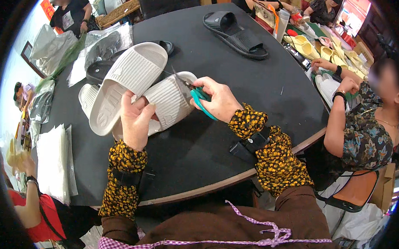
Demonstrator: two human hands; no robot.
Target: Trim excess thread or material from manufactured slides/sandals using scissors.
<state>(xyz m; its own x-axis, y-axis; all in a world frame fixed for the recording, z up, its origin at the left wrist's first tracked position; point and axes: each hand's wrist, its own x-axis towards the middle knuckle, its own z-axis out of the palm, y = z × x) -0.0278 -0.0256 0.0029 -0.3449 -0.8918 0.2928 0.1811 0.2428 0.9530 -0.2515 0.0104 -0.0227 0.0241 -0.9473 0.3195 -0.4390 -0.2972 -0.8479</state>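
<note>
My left hand (135,124) grips a light grey slide slipper (167,101) at its strap, thumb and fingers bent round the edge. Its forefinger lies against a second light grey slide (130,76), tilted beside the first. In my right hand (219,99) is a pair of scissors (201,102) with teal handles. Their blades point up and left across the gripped slide's ribbed strap. Whether the blades touch it I cannot tell. Another light grey slide (87,94) is partly hidden beneath, and a black slide (100,72) shows behind.
A pair of black slides (235,35) lies at the table's far side. Clear plastic bags (55,163) are stacked at the left edge, more bags (105,46) farther back. At right a co-worker's hands (348,86) are near white slippers (330,89); yellow slippers (305,47) lie beyond.
</note>
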